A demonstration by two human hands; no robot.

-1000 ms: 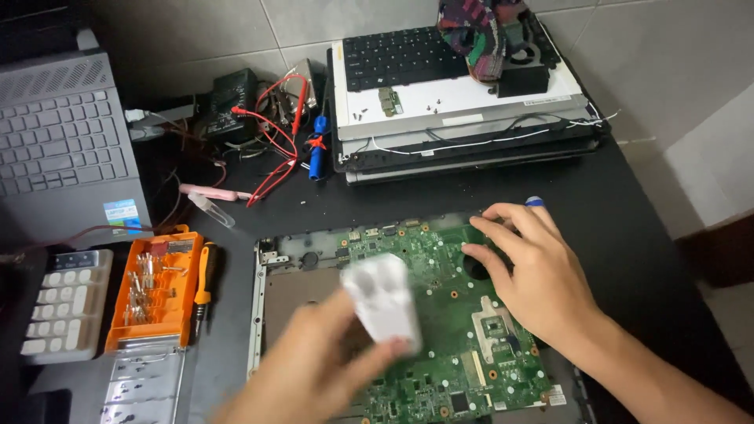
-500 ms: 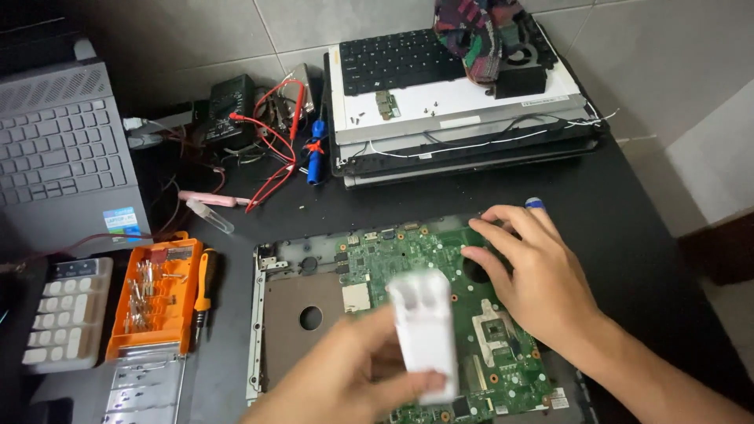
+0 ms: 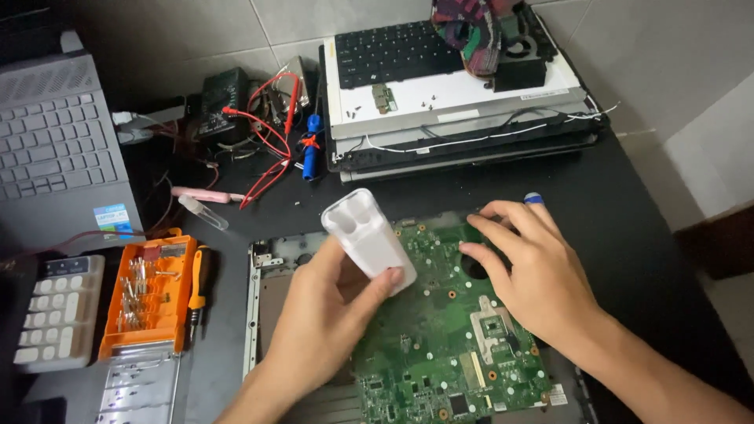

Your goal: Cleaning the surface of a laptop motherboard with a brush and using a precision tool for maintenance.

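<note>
The left hand (image 3: 330,314) has its fingers closed around one white plastic case (image 3: 369,235), held just above one green circuit board (image 3: 448,330). The right hand (image 3: 542,275) rests flat on the board, fingers open and holding nothing. If the grip loosens, the case might drop and knock the small parts.

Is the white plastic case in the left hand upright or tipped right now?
Tipped. The left hand holds the white plastic case above the green motherboard, its two-hollowed end leaning up and left.

Electronics repair bench: bare motherboard (image 3: 440,330), screwdriver kit (image 3: 149,294), dismantled laptops (image 3: 463,118).
</note>
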